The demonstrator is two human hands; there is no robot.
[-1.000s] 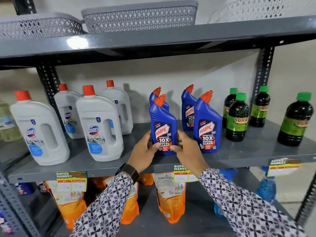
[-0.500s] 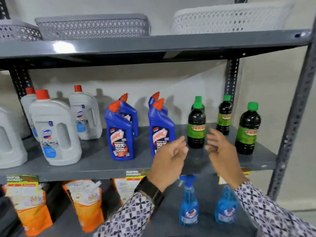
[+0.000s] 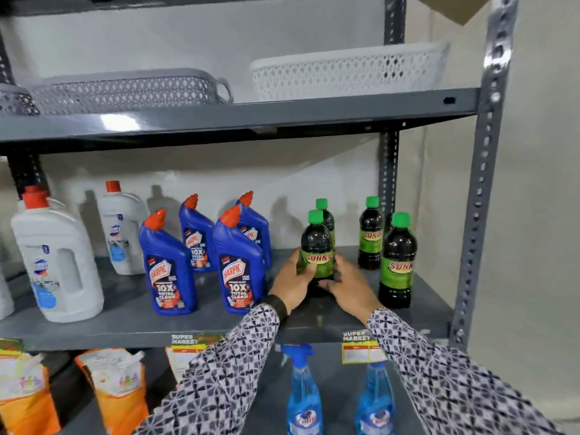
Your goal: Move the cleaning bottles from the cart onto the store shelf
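Head view: a dark bottle [image 3: 316,246] with a green cap and green label stands upright on the middle shelf [image 3: 125,321], toward its right part, and both hands are on it. The left hand [image 3: 293,279] wraps the bottle's left side, its thumb lying across the label front; the right hand [image 3: 348,285] cups the lower right side, fingers curled against the base. A dark watch [image 3: 277,306] sits on the left wrist, and both arms wear patterned black-and-white sleeves [image 3: 226,372].

Directly at 12 o'clock of the held bottle, just behind it, is a second dark bottle [image 3: 326,215], mostly hidden. At 2 o'clock stands a third dark bottle [image 3: 370,233], near the back, and at 3 o'clock a fourth dark bottle [image 3: 397,262] stands close to the shelf's front right.

At 9 o'clock, four blue bottles [image 3: 238,265] with orange-red angled caps stand in two rows. Farther out at 9 o'clock are white jugs [image 3: 58,262] with red caps.

At 6 o'clock, on the lower shelf, two blue spray bottles [image 3: 303,394] stand side by side, with orange pouches [image 3: 119,390] at 8 o'clock. Price tags [image 3: 361,348] hang on the shelf edge. At 12 o'clock, on the upper shelf, sit a white basket [image 3: 345,73] and a grey basket [image 3: 125,92].
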